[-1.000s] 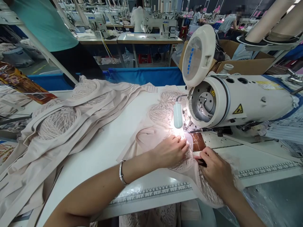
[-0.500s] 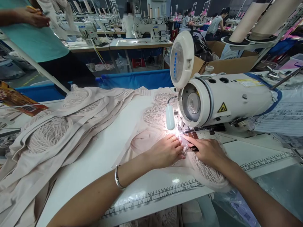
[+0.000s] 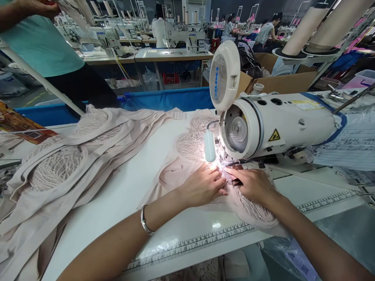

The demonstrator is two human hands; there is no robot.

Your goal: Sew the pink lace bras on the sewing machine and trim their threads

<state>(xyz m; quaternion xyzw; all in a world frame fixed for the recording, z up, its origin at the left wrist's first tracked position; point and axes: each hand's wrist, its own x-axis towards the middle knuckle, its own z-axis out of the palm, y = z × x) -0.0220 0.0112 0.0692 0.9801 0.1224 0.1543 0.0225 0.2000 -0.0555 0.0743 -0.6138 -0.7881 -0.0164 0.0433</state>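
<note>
A pale pink lace bra (image 3: 190, 146) lies on the white table under the head of a white sewing machine (image 3: 287, 121). My left hand (image 3: 202, 185), with bent fingers, grips the fabric just left of the needle area. Opposite it, my right hand (image 3: 256, 185) pinches the bra's edge, its index finger pointing toward the needle. One lace cup (image 3: 254, 207) spreads out below my right hand. A small lamp (image 3: 209, 146) lights the spot between my fingertips. The needle and the seam there are lost in glare.
A heap of similar lace bras (image 3: 58, 168) covers the table's left side. A printed ruler strip (image 3: 187, 248) runs along the front edge. Thread cones (image 3: 304, 29) stand at upper right. A person in a teal shirt (image 3: 43, 47) stands beyond the table at left.
Both hands stay nearly in place on the bra, with only slight shifts of the fingers. The standing person's hand has risen at upper left. The whole view has shifted slightly.
</note>
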